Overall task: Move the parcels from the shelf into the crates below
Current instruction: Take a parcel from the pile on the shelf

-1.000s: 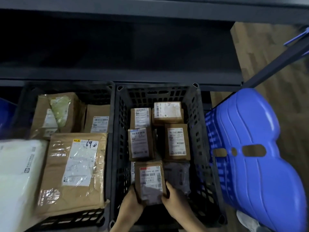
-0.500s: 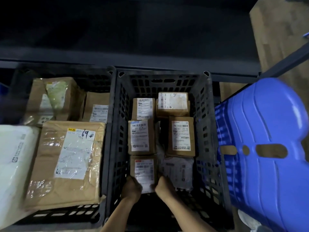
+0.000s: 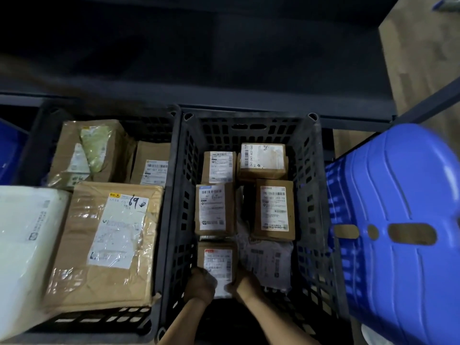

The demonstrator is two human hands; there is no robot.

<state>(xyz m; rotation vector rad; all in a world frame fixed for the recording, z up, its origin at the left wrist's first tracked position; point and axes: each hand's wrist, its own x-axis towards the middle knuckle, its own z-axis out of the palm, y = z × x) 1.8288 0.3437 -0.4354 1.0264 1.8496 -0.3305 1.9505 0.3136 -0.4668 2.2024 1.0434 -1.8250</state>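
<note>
A small brown parcel point(image 3: 217, 260) with a white label lies low in the middle black crate point(image 3: 311, 185), near its front left. My left hand point(image 3: 200, 285) grips its left near corner and my right hand point(image 3: 245, 282) grips its right near corner. Several other small brown parcels fill the crate behind it, among them one point(image 3: 214, 210) directly beyond and one point(image 3: 273, 209) to the right. A grey poly bag parcel point(image 3: 267, 263) lies to the right of the held one.
The left black crate point(image 3: 164, 220) holds a large taped box point(image 3: 109, 245) and smaller boxes behind. A white parcel point(image 3: 22, 245) overhangs at far left. A blue plastic stool point(image 3: 403, 232) stands right. The dark shelf point(image 3: 224, 66) runs above.
Both hands have lowered the small parcel deeper into the middle crate, setting it in line behind the front wall. The view has shifted closer and slightly down.
</note>
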